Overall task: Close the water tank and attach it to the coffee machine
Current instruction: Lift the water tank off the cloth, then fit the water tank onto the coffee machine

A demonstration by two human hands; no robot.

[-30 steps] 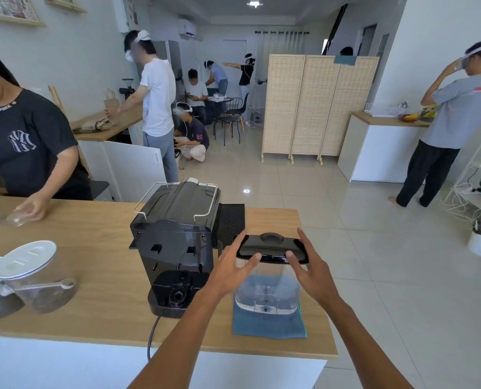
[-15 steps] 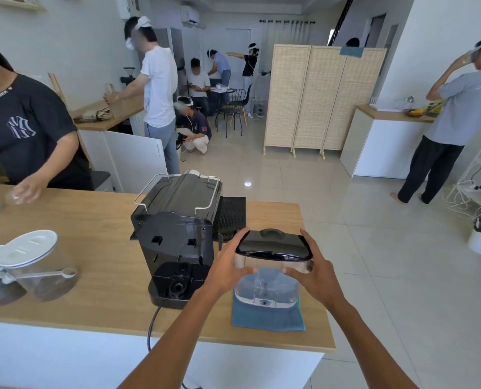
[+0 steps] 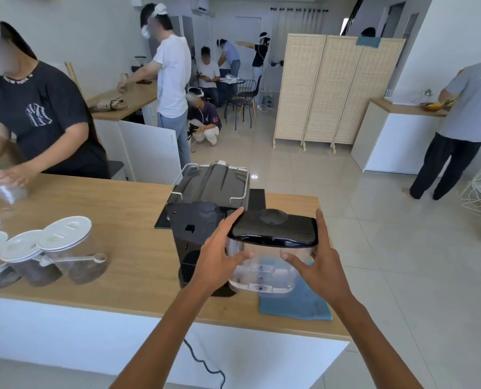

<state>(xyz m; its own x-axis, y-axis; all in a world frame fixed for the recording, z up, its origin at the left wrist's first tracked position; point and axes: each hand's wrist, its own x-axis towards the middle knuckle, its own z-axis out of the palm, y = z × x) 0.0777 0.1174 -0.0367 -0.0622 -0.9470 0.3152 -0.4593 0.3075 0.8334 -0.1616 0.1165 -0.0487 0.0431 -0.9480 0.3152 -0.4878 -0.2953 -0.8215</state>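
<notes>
You hold the water tank [image 3: 264, 265] with both hands: your left hand [image 3: 219, 259] is clamped on its left wall, thumb up along the edge of the lid, and your right hand [image 3: 322, 265] is clamped on its right wall in the same way. The tank is a clear plastic box with rounded corners and a whitish base, and the lid [image 3: 273, 228] on it is glossy black plastic, flat, with a round hollow in the middle. It sits closed on the tank. The tank is lifted above the wooden counter [image 3: 121, 220], near the right end of its front edge, just beside the right side of the coffee machine [image 3: 205, 203], which is a black boxy body with thin metal rails on top. The blue cloth [image 3: 298, 304], soft and folded flat, lies by the front edge under the tank. Half a second ago the tank stood on this cloth; now it is raised and moved left toward the machine, and part of the cloth is uncovered.
</notes>
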